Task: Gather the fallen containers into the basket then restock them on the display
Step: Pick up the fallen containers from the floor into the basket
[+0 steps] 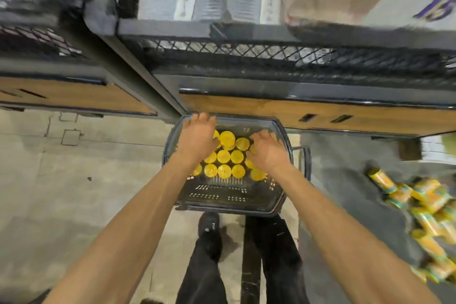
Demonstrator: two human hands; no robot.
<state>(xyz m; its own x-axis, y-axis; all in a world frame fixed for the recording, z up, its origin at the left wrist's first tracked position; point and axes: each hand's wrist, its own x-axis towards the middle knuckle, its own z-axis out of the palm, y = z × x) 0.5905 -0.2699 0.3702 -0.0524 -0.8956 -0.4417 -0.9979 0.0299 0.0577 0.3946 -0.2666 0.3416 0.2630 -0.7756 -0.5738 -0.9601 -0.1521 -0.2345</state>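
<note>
Twelve or more round yellow-lidded containers (223,156) stand upright, packed in rows, in the far half of a dark grey perforated plastic basket (229,201). The basket rests on the pale concrete floor (74,180), just before a wood-fronted metal display shelf (271,108). Left hand (198,137): palm down, fingers straight and close together, tips at the far rim. Right hand (267,152): fingers bent down over the containers at the right side; whether they grip one cannot be told. Fallen orange-and-yellow containers (424,205) lie heaped on the floor, well to the right.
</note>
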